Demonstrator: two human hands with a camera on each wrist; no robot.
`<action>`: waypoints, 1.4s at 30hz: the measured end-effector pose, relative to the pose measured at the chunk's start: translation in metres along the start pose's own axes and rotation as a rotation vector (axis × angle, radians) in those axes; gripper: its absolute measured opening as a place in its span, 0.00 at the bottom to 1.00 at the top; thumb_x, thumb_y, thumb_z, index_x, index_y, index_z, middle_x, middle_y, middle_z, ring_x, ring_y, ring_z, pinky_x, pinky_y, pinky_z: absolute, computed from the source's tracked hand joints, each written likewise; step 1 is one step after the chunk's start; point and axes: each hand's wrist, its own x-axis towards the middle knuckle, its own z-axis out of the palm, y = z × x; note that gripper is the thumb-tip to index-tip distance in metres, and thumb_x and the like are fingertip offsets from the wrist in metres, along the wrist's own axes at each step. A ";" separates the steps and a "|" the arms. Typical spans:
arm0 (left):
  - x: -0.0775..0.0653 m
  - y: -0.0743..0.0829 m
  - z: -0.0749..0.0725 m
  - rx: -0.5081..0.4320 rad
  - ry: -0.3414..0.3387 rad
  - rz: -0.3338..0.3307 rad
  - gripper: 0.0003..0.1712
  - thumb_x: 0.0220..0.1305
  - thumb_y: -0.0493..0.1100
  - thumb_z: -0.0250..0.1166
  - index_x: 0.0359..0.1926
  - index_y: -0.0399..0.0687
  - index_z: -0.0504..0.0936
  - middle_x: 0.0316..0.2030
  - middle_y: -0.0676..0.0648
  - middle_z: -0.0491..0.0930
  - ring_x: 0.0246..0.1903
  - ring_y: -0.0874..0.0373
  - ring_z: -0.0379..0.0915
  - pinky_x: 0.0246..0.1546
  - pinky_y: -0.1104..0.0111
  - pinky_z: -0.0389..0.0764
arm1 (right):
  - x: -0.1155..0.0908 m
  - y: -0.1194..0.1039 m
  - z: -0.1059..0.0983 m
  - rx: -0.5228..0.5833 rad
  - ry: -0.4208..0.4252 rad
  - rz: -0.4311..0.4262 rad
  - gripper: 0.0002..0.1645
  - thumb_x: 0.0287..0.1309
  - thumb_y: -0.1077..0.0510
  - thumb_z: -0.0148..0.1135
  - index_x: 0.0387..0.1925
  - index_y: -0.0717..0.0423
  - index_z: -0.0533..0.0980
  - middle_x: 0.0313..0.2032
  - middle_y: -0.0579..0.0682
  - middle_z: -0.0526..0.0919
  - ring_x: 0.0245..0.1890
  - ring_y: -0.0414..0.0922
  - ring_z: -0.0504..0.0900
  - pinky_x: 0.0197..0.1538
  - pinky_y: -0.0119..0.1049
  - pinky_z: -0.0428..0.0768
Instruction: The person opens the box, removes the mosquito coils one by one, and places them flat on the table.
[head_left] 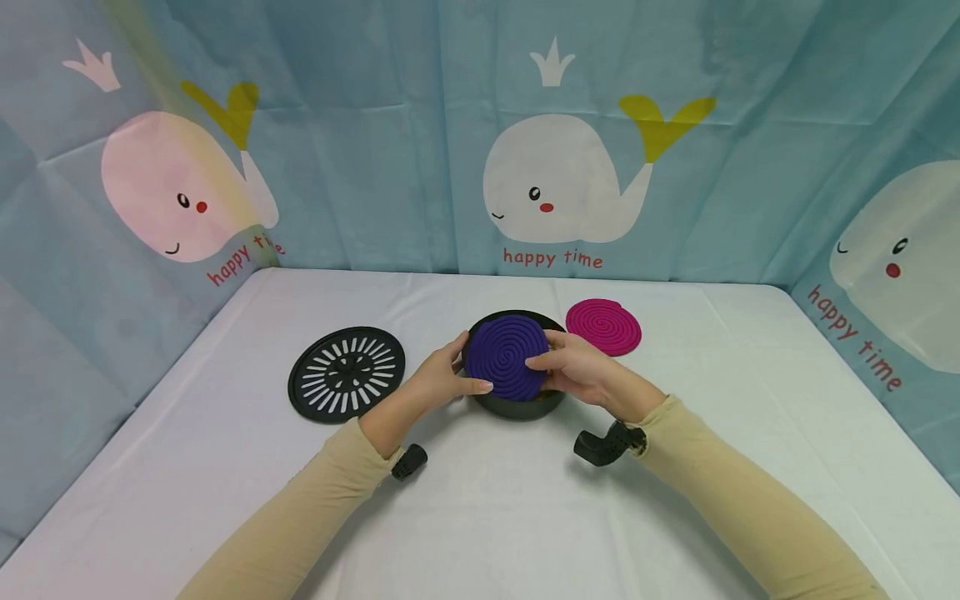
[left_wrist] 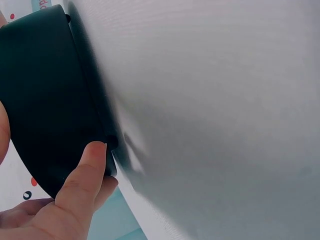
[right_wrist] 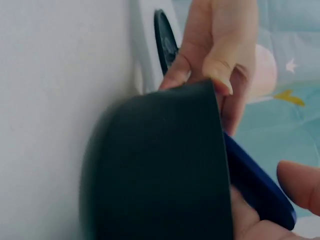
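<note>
A dark blue-purple coaster (head_left: 507, 357) with a spiral ridge leans tilted over the mouth of a round black bowl (head_left: 517, 407). My right hand (head_left: 581, 367) pinches the coaster at its right edge, thumb on the upper face and fingers behind it. In the right wrist view the coaster (right_wrist: 260, 185) sticks out past the rim at a slant. My left hand (head_left: 442, 371) grips the bowl's left side, its thumb over the rim and other fingers against the outer wall. From the left wrist, the bowl's wall (left_wrist: 45, 90) shows low over the white cloth. Most of its inside is hidden.
To the left lies a black slotted disc (head_left: 302, 387) with a raised rim. A magenta spiral coaster (head_left: 603, 327) lies behind my right hand. White cloth (head_left: 517, 508) covers the table, and a blue curtain (head_left: 390, 183) with whales hangs along its back and sides.
</note>
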 end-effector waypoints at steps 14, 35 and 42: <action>0.000 0.001 0.001 0.013 0.008 -0.009 0.58 0.57 0.40 0.73 0.77 0.42 0.43 0.74 0.40 0.47 0.71 0.43 0.50 0.68 0.52 0.58 | -0.005 0.003 0.000 0.088 0.013 -0.011 0.42 0.64 0.77 0.41 0.75 0.66 0.39 0.71 0.68 0.51 0.67 0.62 0.62 0.61 0.57 0.67; -0.001 0.001 0.000 -0.005 0.017 -0.008 0.57 0.56 0.38 0.73 0.77 0.41 0.44 0.74 0.38 0.48 0.71 0.41 0.50 0.68 0.51 0.56 | -0.035 -0.018 -0.031 0.159 0.034 -0.104 0.39 0.65 0.77 0.43 0.73 0.70 0.42 0.56 0.56 0.70 0.46 0.41 0.81 0.50 0.38 0.81; -0.001 0.002 0.000 -0.007 0.013 -0.006 0.57 0.56 0.38 0.73 0.77 0.41 0.44 0.74 0.37 0.48 0.71 0.41 0.50 0.68 0.52 0.55 | -0.049 -0.028 -0.045 0.183 0.046 -0.137 0.40 0.64 0.77 0.42 0.73 0.71 0.39 0.49 0.50 0.75 0.45 0.42 0.82 0.48 0.36 0.81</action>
